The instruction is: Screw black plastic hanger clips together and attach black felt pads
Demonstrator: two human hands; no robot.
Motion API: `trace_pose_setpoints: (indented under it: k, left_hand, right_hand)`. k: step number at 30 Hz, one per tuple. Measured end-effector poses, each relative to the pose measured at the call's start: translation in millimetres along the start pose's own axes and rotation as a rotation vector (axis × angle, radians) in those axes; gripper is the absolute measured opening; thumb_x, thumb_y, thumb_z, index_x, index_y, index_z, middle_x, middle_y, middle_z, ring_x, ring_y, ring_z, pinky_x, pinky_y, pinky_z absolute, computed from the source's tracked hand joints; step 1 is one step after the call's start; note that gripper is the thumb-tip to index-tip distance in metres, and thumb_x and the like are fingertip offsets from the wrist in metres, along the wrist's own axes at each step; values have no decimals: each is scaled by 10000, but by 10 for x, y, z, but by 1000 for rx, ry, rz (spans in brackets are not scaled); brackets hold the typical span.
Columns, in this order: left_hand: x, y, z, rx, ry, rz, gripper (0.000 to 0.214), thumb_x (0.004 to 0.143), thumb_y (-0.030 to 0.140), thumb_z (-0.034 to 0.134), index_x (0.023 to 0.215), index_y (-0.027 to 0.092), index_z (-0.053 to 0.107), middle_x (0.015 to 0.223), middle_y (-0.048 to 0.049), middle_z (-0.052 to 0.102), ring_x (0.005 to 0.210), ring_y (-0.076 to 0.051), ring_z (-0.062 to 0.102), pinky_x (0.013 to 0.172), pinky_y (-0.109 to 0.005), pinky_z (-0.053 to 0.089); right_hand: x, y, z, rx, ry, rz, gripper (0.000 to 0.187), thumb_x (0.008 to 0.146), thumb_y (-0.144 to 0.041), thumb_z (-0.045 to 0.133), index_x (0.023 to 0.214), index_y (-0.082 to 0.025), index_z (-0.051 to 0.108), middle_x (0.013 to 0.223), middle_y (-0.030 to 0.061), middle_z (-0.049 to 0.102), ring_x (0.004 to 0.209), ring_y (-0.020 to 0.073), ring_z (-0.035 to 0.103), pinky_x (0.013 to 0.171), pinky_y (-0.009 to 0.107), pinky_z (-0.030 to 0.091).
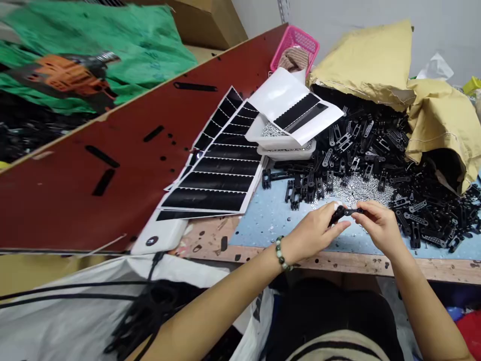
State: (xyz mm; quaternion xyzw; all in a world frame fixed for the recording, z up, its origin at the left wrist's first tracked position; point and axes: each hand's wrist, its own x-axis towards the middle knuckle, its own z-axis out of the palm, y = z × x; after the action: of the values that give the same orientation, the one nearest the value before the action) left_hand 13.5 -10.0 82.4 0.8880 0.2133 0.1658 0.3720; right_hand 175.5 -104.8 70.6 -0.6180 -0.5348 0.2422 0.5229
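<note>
My left hand point(323, 224), with a beaded bracelet at its wrist, is closed around one end of a small black plastic part point(347, 212). The fingers of my right hand point(379, 224) pinch the other end, so the piece is held between both hands just above the table's front area. White coverings show on some fingertips. Behind the hands lies a spread of small silver metal pieces point(356, 190). Many similar black plastic parts point(415, 208) are heaped around it. Exactly how the held piece is put together is too small to make out.
Sheets of black adhesive strips point(218, 183) lie left of the hands, beside stacked white trays point(287, 153) of metal pieces. Yellow paper sacks point(364, 60) and a pink basket point(310, 42) stand behind. A sloping red board point(143, 165) and an orange power drill point(67, 72) are further left.
</note>
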Motion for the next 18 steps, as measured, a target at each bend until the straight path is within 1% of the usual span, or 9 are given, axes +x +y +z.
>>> trace_pose_setpoints:
  k: [3, 6, 9, 11, 12, 14, 15, 16, 18]
  left_hand:
    - [-84, -73, 139, 123, -9, 1, 213, 930, 396, 407, 945, 203, 498, 866, -42, 617, 769, -204, 606, 666, -303, 446]
    - [-161, -159, 257, 229, -51, 28, 191, 938, 355, 391, 900, 197, 492, 819, -44, 617, 722, -198, 607, 613, -289, 420]
    - [-207, -244, 287, 268, -110, 56, 197, 942, 317, 378, 842, 198, 499, 766, -31, 617, 683, -182, 603, 592, -277, 399]
    - [-218, -295, 271, 248, -140, 36, 222, 945, 327, 381, 811, 201, 505, 732, -18, 615, 651, -172, 595, 577, -270, 391]
    - [-219, -317, 265, 239, -142, 4, 241, 948, 341, 379, 798, 202, 505, 712, -12, 610, 629, -169, 588, 566, -269, 389]
    - [-213, -359, 279, 242, -135, -51, 262, 955, 357, 366, 801, 200, 508, 695, -10, 606, 608, -168, 582, 555, -271, 402]
    - [-202, -381, 304, 251, -143, -38, 256, 956, 354, 364, 820, 196, 513, 717, -17, 615, 630, -173, 591, 569, -278, 422]
    - [-182, -408, 340, 259, -160, 9, 241, 955, 343, 366, 854, 191, 523, 776, -33, 634, 686, -183, 609, 605, -289, 452]
    - [-96, -484, 426, 278, -188, 149, 214, 950, 316, 378, 968, 175, 539, 1003, -85, 652, 910, -213, 625, 765, -334, 497]
  right_hand:
    - [-73, 8, -2, -83, -95, -19, 197, 846, -355, 593, 903, -194, 691, 791, 42, 645, 682, 151, 571, 608, 274, 456]
    - [-194, 96, 73, -105, -113, -11, 204, 856, -354, 579, 909, -191, 689, 806, 52, 655, 718, 164, 595, 638, 279, 476]
    - [-287, 241, 109, -71, -159, 40, 224, 873, -364, 556, 918, -186, 684, 821, 53, 659, 714, 162, 615, 646, 278, 497]
    - [-274, 355, 71, -105, -207, 45, 242, 899, -363, 513, 942, -190, 677, 878, 59, 663, 791, 172, 628, 709, 290, 509]
    - [-239, 416, 44, -156, -194, 43, 254, 914, -359, 484, 962, -191, 669, 918, 66, 660, 844, 180, 627, 748, 301, 509]
    - [-120, 548, 7, -318, -124, 37, 272, 932, -340, 439, 1016, -183, 645, 996, 89, 640, 935, 197, 608, 817, 326, 498]
    - [-44, 616, 7, -421, -102, 23, 272, 933, -326, 436, 1051, -176, 630, 1034, 102, 628, 975, 210, 593, 847, 343, 488]
    - [35, 682, 20, -530, -111, -1, 273, 927, -313, 448, 1089, -169, 615, 1081, 115, 616, 1020, 228, 573, 880, 365, 474]
    - [183, 800, 69, -737, -196, -67, 300, 912, -291, 483, 1165, -166, 584, 1205, 130, 578, 1122, 273, 510, 942, 422, 431]
